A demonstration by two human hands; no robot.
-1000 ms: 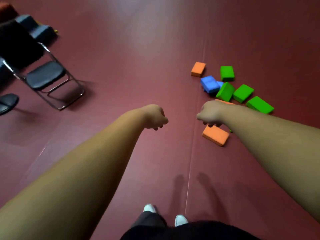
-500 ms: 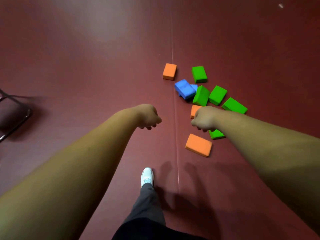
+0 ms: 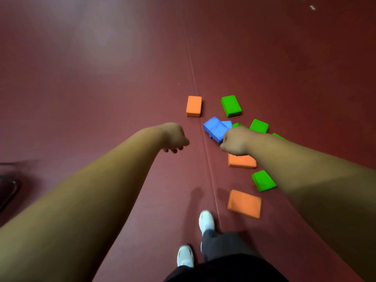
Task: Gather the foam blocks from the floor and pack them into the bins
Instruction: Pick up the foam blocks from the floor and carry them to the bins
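Note:
Foam blocks lie scattered on the dark red floor (image 3: 101, 88). An orange block (image 3: 194, 106) and a green block (image 3: 231, 105) lie farthest off. Two stacked blue blocks (image 3: 216, 128) sit just beyond my right hand (image 3: 235, 141), which hangs above the floor with curled fingers and holds nothing. Under that hand lies another orange block (image 3: 241, 161). Nearer me are a green block (image 3: 263, 180) and an orange block (image 3: 244, 203). More green blocks (image 3: 258, 126) peek out behind my right forearm. My left hand (image 3: 174, 138) hangs empty with loosely curled fingers, left of the floor seam.
My white shoes (image 3: 206, 220) stand just short of the nearest orange block. A dark object (image 3: 8, 188) shows at the left edge. No bin is in view.
I have walked closer to the blocks, which now sit lower and larger in view. The folding chair has slid out of view on the left. Both hands stay empty.

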